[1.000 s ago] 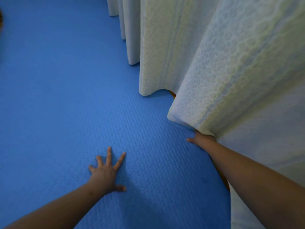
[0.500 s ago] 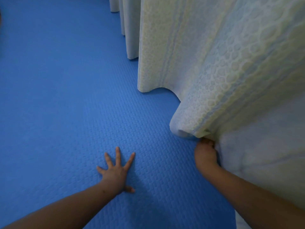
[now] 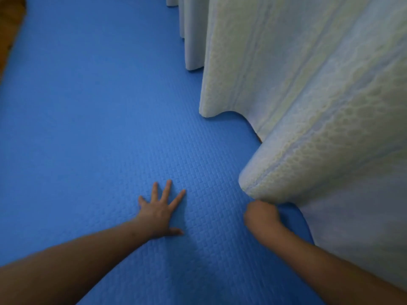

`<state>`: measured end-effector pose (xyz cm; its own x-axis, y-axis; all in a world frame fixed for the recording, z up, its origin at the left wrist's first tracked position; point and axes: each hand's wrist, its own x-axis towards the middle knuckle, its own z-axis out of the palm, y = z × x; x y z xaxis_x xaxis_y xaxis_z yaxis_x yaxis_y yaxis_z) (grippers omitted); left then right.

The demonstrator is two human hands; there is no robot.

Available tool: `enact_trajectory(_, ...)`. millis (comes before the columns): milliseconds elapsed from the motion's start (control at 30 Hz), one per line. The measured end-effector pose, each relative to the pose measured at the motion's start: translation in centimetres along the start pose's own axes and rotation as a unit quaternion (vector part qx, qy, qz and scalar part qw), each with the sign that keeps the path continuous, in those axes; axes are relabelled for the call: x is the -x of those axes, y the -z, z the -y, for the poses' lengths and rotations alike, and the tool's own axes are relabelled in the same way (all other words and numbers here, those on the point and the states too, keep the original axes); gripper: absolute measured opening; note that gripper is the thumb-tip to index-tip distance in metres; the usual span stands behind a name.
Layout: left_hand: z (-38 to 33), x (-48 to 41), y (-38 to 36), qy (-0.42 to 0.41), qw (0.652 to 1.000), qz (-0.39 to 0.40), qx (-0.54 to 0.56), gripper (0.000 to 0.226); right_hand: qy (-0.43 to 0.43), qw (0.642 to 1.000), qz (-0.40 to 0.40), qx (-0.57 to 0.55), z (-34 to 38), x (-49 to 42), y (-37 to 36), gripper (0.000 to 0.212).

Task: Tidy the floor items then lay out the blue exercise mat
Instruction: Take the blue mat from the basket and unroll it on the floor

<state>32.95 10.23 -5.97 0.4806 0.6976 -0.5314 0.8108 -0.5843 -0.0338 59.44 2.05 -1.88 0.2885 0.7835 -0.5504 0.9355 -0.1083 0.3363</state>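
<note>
We see mat [image 3: 99, 128] flat across left and centre | left hand [image 3: 159, 216] pressed on it, lower centre, fingers spread wide | right hand [image 3: 262, 216] curled below curtain [image 3: 308, 106] fold at mat's right edge, what it holds we cannot tell | bare floor [image 3: 11, 29] upper left

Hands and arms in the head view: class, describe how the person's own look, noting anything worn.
The left forearm and right forearm are bare to the frame's edge, no sleeves in view. The left hand and right hand wear no gloves; no ring, watch or bracelet shows.
</note>
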Motion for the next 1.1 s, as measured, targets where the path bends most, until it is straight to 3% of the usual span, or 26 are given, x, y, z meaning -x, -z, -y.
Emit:
enact_trajectory(133, 4.0, -2.2, 2.3, 0.088, 0.994, -0.049, 0.052, 0.107, 0.108, 0.978, -0.086, -0.153, 6.6, -5.0, 6.4, 0.078)
enact_trajectory(267, 9.0, -2.5, 2.6, 0.231, 0.963, -0.056, 0.129, 0.105, 0.158, 0.974, -0.082, -0.140, 10.3, -11.0, 10.9, 0.095)
enact_trajectory(433, 12.8, -3.2, 2.8, 0.371, 0.889, -0.051, 0.265, 0.116, 0.077, 0.984, -0.022, -0.159, 11.2, -15.1, 13.1, 0.125)
enact_trajectory(567, 12.2, -4.4, 4.5, 0.410, 0.842, -0.026, 0.351, 0.119, 0.013, 0.989, -0.007, -0.148, 8.0, -15.1, 13.8, 0.130)
enact_trajectory(733, 16.4, -3.7, 5.2, 0.505, 0.758, -0.118, 0.396, 0.090, -0.038, 0.986, 0.060, -0.154, 3.7, -16.2, 13.8, 0.134)
enact_trajectory(800, 17.6, -3.5, 4.4, 0.497, 0.766, -0.123, 0.389, 0.080, -0.053, 0.982, 0.076, -0.162, 4.0, -16.7, 13.9, 0.138)
enact_trajectory(867, 18.8, -3.7, 5.2, 0.478, 0.770, -0.104, 0.410, 0.088, -0.062, 0.977, 0.064, -0.191, 4.3, -16.4, 14.6, 0.135)
enact_trajectory(1000, 19.6, -2.7, 9.5, 0.446, 0.769, -0.012, 0.458, 0.101, -0.018, 0.979, 0.027, -0.201, 5.1, -13.2, 18.2, 0.108)
enact_trajectory(1100, 17.6, 1.4, 15.2, 0.404, 0.819, -0.029, 0.407, 0.098, 0.026, 0.983, -0.052, -0.176, 4.8, -7.4, 25.8, 0.091)
